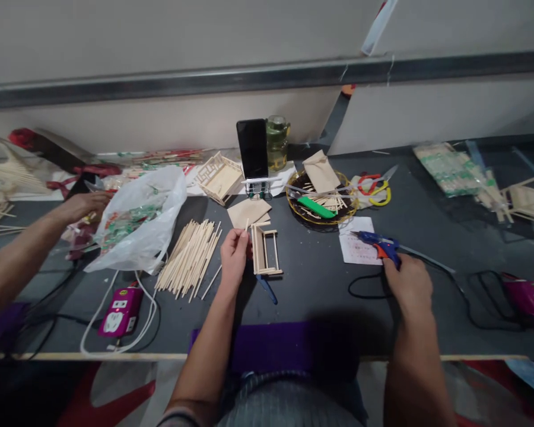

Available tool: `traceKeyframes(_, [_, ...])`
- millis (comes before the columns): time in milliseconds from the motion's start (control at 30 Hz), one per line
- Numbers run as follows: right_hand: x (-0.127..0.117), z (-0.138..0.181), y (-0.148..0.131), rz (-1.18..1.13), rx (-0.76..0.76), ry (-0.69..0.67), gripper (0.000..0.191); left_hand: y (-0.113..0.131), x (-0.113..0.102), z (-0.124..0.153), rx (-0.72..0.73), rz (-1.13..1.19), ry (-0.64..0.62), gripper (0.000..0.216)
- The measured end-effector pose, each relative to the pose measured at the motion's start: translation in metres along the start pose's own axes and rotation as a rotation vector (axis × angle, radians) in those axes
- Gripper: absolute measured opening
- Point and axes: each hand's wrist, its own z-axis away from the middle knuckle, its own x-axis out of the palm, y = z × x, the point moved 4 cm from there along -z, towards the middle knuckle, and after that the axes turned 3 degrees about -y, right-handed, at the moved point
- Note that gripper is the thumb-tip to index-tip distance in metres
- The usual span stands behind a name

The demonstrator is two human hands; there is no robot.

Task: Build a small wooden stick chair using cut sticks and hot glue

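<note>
My left hand [234, 256] is closed in a pinch on a thin wooden stick [247, 223], whose tip shows above the fingers. Right beside it stands a small frame [258, 252] built of wooden sticks; I cannot tell whether the fingers touch it. A blue craft knife [267, 289] lies just below the frame. My right hand [409, 283] is wrapped round the handle of a blue glue gun [376, 240] with an orange trigger. The gun's nozzle points left, over a sheet of printed paper [360, 252].
Loose sticks [189, 258] lie left of my left hand. Behind are a phone [253, 148] on a stand, a green bottle [276, 142], a stick-built box [220, 178], a wire basket [323, 216] and scissors [376, 190]. A co-worker's hand [86, 207] touches a plastic bag [137, 219].
</note>
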Motion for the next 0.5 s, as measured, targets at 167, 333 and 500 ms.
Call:
traceKeyframes(167, [-0.018, 0.008, 0.012, -0.405, 0.075, 0.173, 0.047, 0.0, 0.005, -0.001, 0.029, -0.055, -0.043, 0.028])
traceKeyframes(333, [-0.043, 0.019, -0.01, -0.993, 0.054, 0.118, 0.054, 0.001, 0.005, -0.015, -0.007, -0.189, -0.118, 0.021])
traceKeyframes(500, [-0.041, 0.01, -0.03, -0.979, 0.006, 0.098, 0.053, 0.018, 0.01, -0.031, 0.01, -0.369, -0.31, 0.017])
